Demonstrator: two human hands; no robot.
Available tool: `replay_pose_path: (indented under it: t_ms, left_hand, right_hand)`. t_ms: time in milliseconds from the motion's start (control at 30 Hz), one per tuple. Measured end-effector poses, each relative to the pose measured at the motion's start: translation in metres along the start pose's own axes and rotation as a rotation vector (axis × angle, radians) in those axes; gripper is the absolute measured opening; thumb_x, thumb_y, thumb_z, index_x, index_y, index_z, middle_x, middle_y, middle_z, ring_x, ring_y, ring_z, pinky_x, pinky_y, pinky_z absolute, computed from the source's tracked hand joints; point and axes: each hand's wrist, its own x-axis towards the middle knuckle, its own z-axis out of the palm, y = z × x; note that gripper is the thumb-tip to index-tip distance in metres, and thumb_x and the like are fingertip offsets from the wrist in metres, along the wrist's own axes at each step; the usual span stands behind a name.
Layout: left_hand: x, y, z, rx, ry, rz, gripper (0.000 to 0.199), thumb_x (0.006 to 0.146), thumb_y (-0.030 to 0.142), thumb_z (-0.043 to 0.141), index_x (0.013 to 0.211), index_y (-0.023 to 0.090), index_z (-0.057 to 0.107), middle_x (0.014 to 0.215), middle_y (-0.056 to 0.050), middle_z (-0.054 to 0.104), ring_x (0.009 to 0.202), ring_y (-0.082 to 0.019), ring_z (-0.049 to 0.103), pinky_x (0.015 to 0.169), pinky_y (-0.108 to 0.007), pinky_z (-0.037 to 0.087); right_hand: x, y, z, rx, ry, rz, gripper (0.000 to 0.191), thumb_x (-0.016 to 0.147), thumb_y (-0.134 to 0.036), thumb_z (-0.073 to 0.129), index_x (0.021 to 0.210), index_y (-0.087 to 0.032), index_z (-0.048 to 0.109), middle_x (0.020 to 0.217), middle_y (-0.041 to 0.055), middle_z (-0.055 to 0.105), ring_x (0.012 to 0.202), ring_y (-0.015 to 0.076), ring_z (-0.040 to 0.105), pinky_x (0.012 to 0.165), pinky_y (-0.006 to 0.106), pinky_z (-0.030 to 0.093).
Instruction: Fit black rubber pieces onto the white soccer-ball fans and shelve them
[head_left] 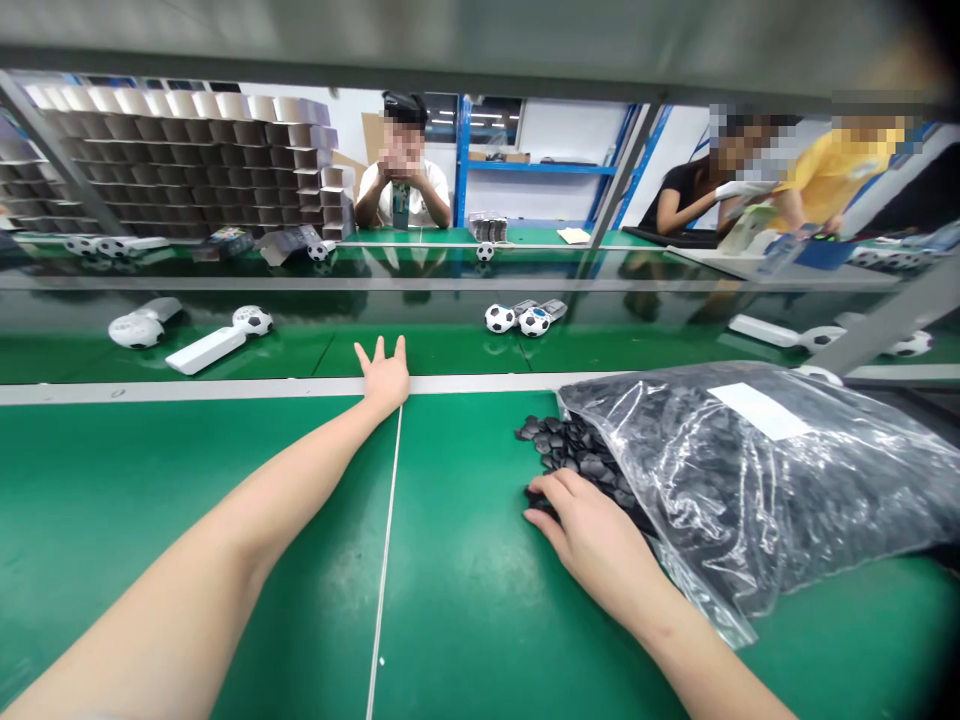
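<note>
So the big green surface is right under the right hand, and past the left hand there's a green belt with a metal rail along its near edge. Just right of the right hand sits a fat clear bag, mouth facing that hand. My worry: it looks loosely propped, so a bump from the wrist could make it slump and dump more out.

Left hand's open, fingers spread over the belt, nothing in it. If the belt runs, something riding along it could knock those fingers. Right hand's fingers are curled at the edge of the spill; can't tell if they've actually got hold of anything. Ahead and right of the left hand, two football-headed things lie side by side, easy to clip with a careless sweep.

Smallest stuff: thin black pieces, heaped at and beyond the right hand's fingertips. They overlap, so I'd guess grabbing several at once or scattering some is pretty likely.
</note>
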Motion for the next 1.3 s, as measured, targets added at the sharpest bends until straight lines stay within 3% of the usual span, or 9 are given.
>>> replay_pose_path:
  t_ms: [300, 533, 700, 1300]
  left_hand:
    - [0.000, 0.000, 0.003, -0.037, 0.058, -0.023, 0.065, 0.073, 0.001, 0.033, 0.137, 0.008, 0.028, 0.114, -0.014, 0.060, 0.133, -0.030, 0.019, 0.104, -0.062, 0.001]
    - [-0.006, 0.005, -0.002, -0.048, 0.219, -0.127, 0.043, 0.083, 0.008, 0.027, 0.117, 0.014, 0.053, 0.110, -0.017, 0.052, 0.111, -0.031, 0.043, 0.102, -0.051, 0.020]
    - [-0.007, 0.007, -0.003, -0.054, 0.247, -0.161, 0.036, 0.082, 0.008, 0.029, 0.105, 0.016, 0.056, 0.104, -0.017, 0.051, 0.101, -0.031, 0.046, 0.088, -0.046, 0.034]
    - [-0.010, 0.010, -0.011, -0.057, 0.196, -0.154, 0.034, 0.086, 0.010, 0.025, 0.106, 0.017, 0.052, 0.109, -0.015, 0.050, 0.103, -0.031, 0.044, 0.081, -0.041, 0.035]
  right_hand:
    - [0.001, 0.001, 0.001, 0.001, 0.015, -0.013, 0.018, 0.086, -0.025, 0.050, 0.101, -0.017, 0.057, 0.095, 0.0074, 0.056, 0.088, 0.0220, 0.057, 0.079, 0.039, 0.048]
    - [0.000, 0.000, 0.000, 0.000, 0.000, -0.002, 0.015, 0.086, -0.025, 0.050, 0.098, -0.018, 0.058, 0.093, 0.0064, 0.057, 0.088, 0.0215, 0.057, 0.078, 0.037, 0.049]
    - [0.001, -0.001, 0.000, 0.002, -0.004, -0.008, 0.016, 0.086, -0.026, 0.050, 0.098, -0.018, 0.057, 0.093, 0.0060, 0.057, 0.088, 0.0213, 0.058, 0.078, 0.037, 0.049]
    - [0.000, -0.004, -0.003, -0.033, 0.070, -0.045, 0.014, 0.083, -0.024, 0.053, 0.094, -0.020, 0.060, 0.090, 0.0053, 0.060, 0.081, 0.0192, 0.061, 0.070, 0.031, 0.051]
